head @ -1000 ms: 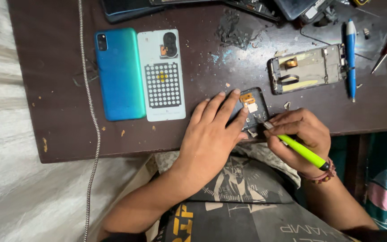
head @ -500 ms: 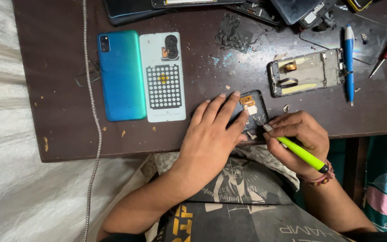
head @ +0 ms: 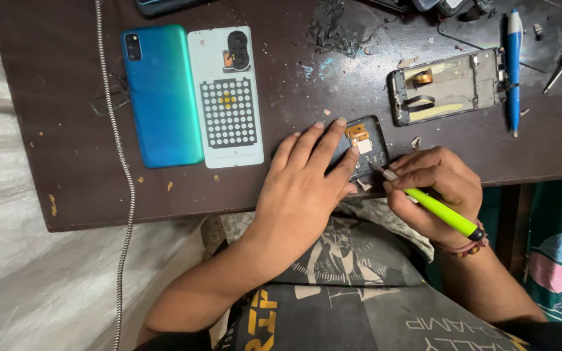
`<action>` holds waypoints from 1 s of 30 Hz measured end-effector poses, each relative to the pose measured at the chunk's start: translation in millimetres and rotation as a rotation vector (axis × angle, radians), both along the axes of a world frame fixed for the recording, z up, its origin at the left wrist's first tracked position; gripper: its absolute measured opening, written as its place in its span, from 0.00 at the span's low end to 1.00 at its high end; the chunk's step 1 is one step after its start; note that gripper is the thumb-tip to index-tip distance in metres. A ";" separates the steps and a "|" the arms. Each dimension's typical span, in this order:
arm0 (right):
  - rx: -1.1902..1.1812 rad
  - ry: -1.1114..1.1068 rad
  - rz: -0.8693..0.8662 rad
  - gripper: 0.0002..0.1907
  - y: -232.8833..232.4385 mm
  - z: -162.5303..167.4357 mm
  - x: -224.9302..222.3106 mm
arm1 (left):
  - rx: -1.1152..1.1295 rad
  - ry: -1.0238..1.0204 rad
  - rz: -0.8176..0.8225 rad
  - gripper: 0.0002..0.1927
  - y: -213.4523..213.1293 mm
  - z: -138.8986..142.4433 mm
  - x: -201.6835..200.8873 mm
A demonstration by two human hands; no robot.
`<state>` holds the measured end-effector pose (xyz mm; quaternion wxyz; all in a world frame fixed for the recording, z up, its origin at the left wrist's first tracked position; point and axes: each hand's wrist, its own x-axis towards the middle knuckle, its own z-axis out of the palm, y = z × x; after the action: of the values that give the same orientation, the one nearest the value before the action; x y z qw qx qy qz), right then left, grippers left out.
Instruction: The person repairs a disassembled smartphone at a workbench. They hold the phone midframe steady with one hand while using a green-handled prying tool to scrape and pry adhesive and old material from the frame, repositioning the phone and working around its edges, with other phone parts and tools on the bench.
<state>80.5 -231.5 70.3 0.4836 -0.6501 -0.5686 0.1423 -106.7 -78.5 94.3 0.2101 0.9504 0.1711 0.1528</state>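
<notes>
table: a dark brown wooden top, scuffed and flecked with pale crumbs, filled the far half of the view.
blue phone: lay face down at the far left, its long edge just beside the white panel.
white back panel: lay flat to the right of the blue phone, with a grid of dots and a dark camera cut-out at its far end.
left hand: lay palm down with fingers spread, pressing on the left part of the small dark phone frame at the near edge of the table.
right hand: closed firmly around the yellow-green tool, just right of the frame.
open phone chassis: lay far right, with an orange flex part and a pale strip inside.
small dark phone frame: lay at the near table edge between both hands, an orange flex piece showing at its far end.
yellow-green tool: held slanted, its metal tip touching the frame's right side.
blue pen-like tool: lay just right of the chassis.
braided cable: ran from far to near down the left side.
</notes>
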 end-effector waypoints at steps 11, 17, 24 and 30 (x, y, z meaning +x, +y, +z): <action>-0.028 -0.012 0.006 0.08 -1.2 -1.3 -2.4 | -0.001 0.019 -0.017 0.25 1.0 -0.4 -0.3; -0.028 -0.074 0.004 0.10 -0.6 -1.7 -5.7 | 0.008 0.028 -0.011 0.25 -0.7 -1.4 0.8; 0.006 -0.064 -0.011 0.10 -0.6 -4.7 -4.5 | 0.007 0.016 -0.014 0.25 -0.3 -2.5 0.3; -0.003 -0.038 0.002 0.09 -2.1 -4.6 -1.7 | 0.001 0.013 -0.013 0.25 0.4 -2.0 -0.3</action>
<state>78.9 -233.6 65.7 0.4716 -0.6528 -0.5782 0.1310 -107.0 -78.1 92.3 0.2094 0.9526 0.1660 0.1452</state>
